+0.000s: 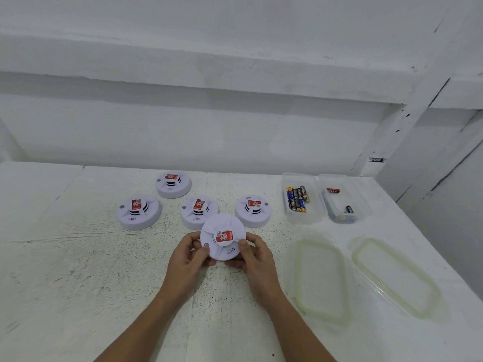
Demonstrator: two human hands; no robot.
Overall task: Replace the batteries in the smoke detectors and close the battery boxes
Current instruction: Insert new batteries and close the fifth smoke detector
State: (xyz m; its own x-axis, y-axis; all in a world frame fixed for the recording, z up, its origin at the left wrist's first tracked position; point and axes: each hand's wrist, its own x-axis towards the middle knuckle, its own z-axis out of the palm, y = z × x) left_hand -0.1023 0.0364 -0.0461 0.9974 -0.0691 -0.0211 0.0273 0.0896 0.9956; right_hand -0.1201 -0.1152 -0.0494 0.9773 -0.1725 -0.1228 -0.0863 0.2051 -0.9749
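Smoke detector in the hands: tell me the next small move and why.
Probably flip the smoke detector over. The left hand and right hand hold it by the rim with its red label toward the camera, so no battery cover shows. Batteries lie in an open box at right.

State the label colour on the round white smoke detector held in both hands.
The label on the white smoke detector is red with a white logo; head view.
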